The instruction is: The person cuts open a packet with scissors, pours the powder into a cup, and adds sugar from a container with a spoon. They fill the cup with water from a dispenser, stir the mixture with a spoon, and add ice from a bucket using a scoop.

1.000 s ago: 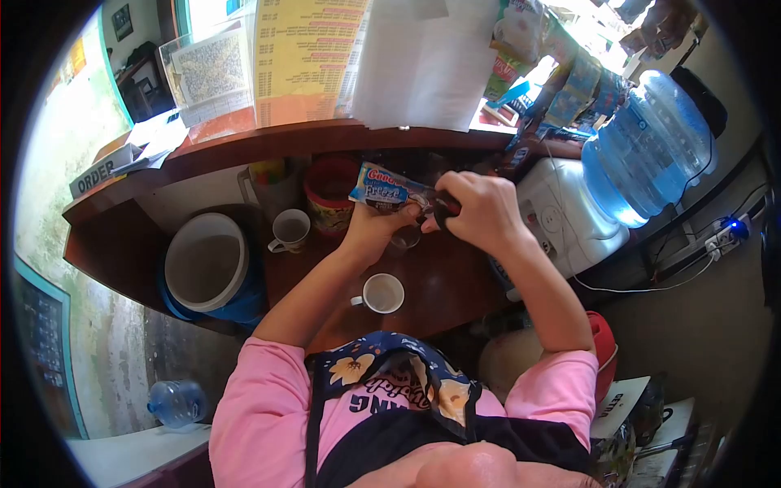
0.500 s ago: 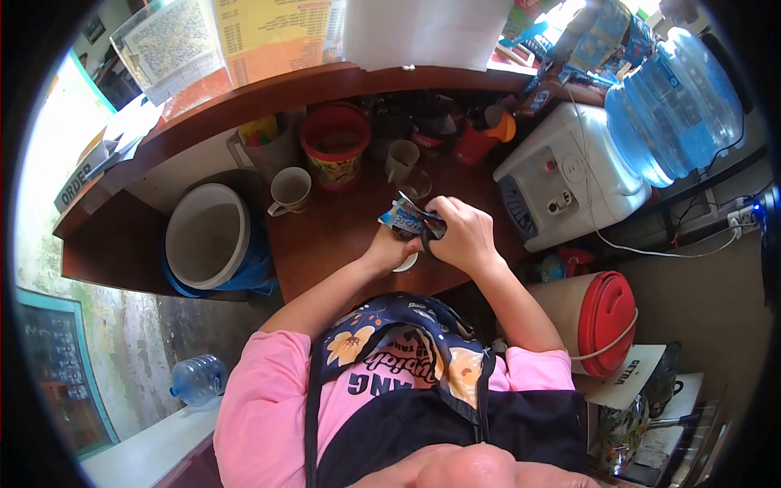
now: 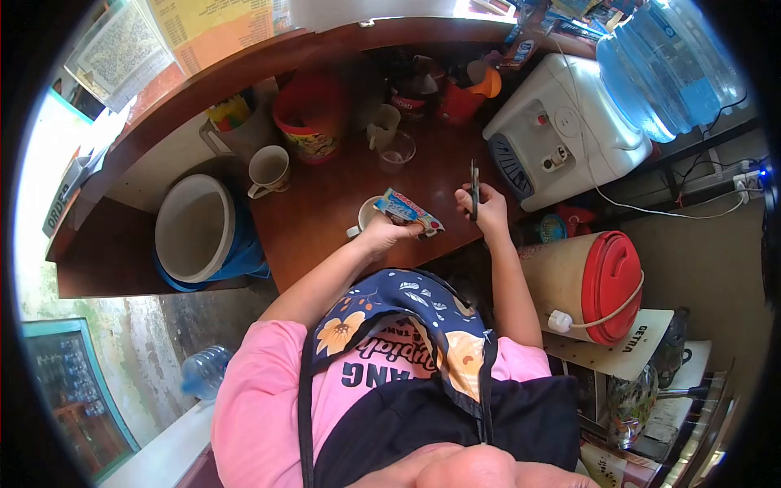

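My left hand [image 3: 386,236] is closed around a blue printed sachet [image 3: 403,209], which it holds tilted over the table. Partly hidden behind that hand and the sachet stands a white cup [image 3: 368,213] with its handle to the left. In my right hand [image 3: 489,213] is a pair of scissors [image 3: 474,183], blades pointing away from me and apart from the sachet. Whether the sachet has been cut through cannot be made out. Beyond the hands sit a clear plastic cup [image 3: 397,153] and a beige mug [image 3: 382,128].
A patterned mug [image 3: 268,170] and a red bucket [image 3: 307,122] stand at the table's back left. Left of the table is a large pail [image 3: 195,232]. A water dispenser [image 3: 553,134] borders the right side, with a red-lidded jug [image 3: 612,286] nearer me.
The scissors were at the sachet's edge; my right hand has drawn them away to the right. My left hand still holds the sachet. The cup shows more, and the view has shifted.
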Demonstrator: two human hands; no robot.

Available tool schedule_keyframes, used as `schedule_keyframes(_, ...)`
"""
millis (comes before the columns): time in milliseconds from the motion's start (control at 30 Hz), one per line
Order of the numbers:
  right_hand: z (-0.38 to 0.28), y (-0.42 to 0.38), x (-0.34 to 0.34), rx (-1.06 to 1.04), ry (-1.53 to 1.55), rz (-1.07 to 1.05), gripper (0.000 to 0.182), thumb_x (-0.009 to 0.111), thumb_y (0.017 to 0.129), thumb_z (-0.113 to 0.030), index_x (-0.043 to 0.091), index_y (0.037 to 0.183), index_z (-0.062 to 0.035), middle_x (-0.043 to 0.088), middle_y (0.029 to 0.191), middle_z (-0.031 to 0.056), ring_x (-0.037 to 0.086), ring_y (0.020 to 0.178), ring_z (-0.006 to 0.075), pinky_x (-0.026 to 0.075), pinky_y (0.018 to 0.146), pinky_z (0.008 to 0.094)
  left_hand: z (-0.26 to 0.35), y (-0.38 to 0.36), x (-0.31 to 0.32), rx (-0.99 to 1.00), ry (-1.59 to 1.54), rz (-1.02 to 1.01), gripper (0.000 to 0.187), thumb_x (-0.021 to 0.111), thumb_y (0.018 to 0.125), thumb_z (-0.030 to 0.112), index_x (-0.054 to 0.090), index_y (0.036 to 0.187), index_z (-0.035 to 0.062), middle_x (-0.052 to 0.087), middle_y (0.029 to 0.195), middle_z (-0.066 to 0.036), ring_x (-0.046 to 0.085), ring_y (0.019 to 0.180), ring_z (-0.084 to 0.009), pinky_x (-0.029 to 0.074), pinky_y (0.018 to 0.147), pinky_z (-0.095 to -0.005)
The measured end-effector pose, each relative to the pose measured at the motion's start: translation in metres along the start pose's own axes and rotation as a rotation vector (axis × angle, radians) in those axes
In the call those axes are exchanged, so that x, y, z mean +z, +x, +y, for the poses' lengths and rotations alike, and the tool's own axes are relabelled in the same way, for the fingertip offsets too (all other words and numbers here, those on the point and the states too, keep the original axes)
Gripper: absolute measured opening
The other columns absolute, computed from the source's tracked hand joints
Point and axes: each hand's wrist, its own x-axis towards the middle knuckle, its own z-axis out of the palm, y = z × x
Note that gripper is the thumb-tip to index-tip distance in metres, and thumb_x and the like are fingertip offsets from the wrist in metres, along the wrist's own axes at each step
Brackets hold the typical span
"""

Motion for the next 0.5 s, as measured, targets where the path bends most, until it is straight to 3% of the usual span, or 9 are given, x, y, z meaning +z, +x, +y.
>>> schedule_keyframes(67, 0.035, 0.021, -0.005, -0.051, -0.505, 0.038, 0.059, 0.085, 0.054, -0.042, 0.064, 0.09, -0.0005, 0.063, 0.077, 0.0141, 0.064, 0.076, 0.0277, 0.049, 0.069, 0.0343, -0.006, -0.001, -0.007, 0.026, -0.094, 0.004, 0.033, 0.071, 0.079, 0.008, 0.057, 0.108, 0.0028, 0.063, 0.101, -0.007, 0.061, 0.095, -0.0186, 0.048, 0.084, -0.0316)
schedule_keyframes(100, 0.082, 0.042, -0.002, -0.131, -0.685, 0.01, 0.072, 0.084, 0.049, -0.051, 0.064, 0.096, -0.0012, 0.064, 0.089, 0.0182, 0.062, 0.089, 0.0317, 0.049, 0.081, 0.0386, -0.005, -0.005, -0.009, 0.004, -0.16, -0.002, 0.033, 0.069, 0.08, 0.008, 0.056, 0.109, 0.0028, 0.062, 0.103, -0.008, 0.061, 0.096, -0.0194, 0.048, 0.085, -0.0325)
schedule_keyframes(167, 0.122, 0.037, 0.019, -0.403, -1.125, 0.254, 0.07, 0.084, 0.049, -0.051, 0.063, 0.094, -0.0007, 0.066, 0.085, 0.0155, 0.064, 0.083, 0.0321, 0.051, 0.077, 0.0397, 0.002, -0.012, -0.01, -0.037, -0.291, -0.02, 0.033, 0.066, 0.083, 0.006, 0.053, 0.113, 0.0028, 0.061, 0.107, -0.009, 0.06, 0.098, -0.021, 0.049, 0.086, -0.0343)
schedule_keyframes(267, 0.135, 0.044, 0.035, -0.048, -0.983, 0.059, 0.075, 0.084, 0.048, -0.052, 0.064, 0.1, -0.0003, 0.065, 0.095, 0.0172, 0.063, 0.091, 0.0339, 0.05, 0.081, 0.0431, 0.012, -0.019, -0.011, -0.041, -0.326, -0.02, 0.035, 0.064, 0.082, 0.003, 0.051, 0.115, 0.0013, 0.06, 0.111, -0.011, 0.06, 0.1, -0.0226, 0.049, 0.087, -0.0364)
schedule_keyframes(367, 0.147, 0.068, 0.038, 0.002, -1.098, -0.202, 0.07, 0.085, 0.051, -0.046, 0.062, 0.102, -0.0034, 0.065, 0.096, 0.0176, 0.062, 0.092, 0.0357, 0.05, 0.08, 0.0436, 0.006, -0.019, -0.018, 0.006, -0.302, 0.048, 0.037, 0.066, 0.079, 0.0, 0.052, 0.114, 0.0001, 0.061, 0.109, -0.012, 0.061, 0.098, -0.0223, 0.05, 0.087, -0.0359)
schedule_keyframes(467, 0.122, 0.066, 0.028, 0.086, -1.167, -0.31, 0.057, 0.084, 0.055, -0.038, 0.061, 0.096, -0.0056, 0.065, 0.096, 0.0175, 0.062, 0.092, 0.0357, 0.05, 0.079, 0.0444, 0.003, -0.019, -0.02, 0.088, -0.218, 0.151, 0.038, 0.068, 0.075, -0.005, 0.055, 0.11, -0.0003, 0.063, 0.105, -0.011, 0.062, 0.095, -0.0215, 0.05, 0.087, -0.0346)
schedule_keyframes(500, 0.11, 0.059, 0.025, -0.023, -1.148, -0.167, 0.054, 0.084, 0.056, -0.036, 0.061, 0.094, -0.0057, 0.065, 0.095, 0.0177, 0.062, 0.092, 0.0354, 0.05, 0.079, 0.0443, 0.002, -0.017, -0.019, 0.118, -0.185, 0.187, 0.038, 0.069, 0.074, -0.006, 0.056, 0.109, -0.0003, 0.064, 0.103, -0.011, 0.063, 0.094, -0.0211, 0.05, 0.087, -0.034)
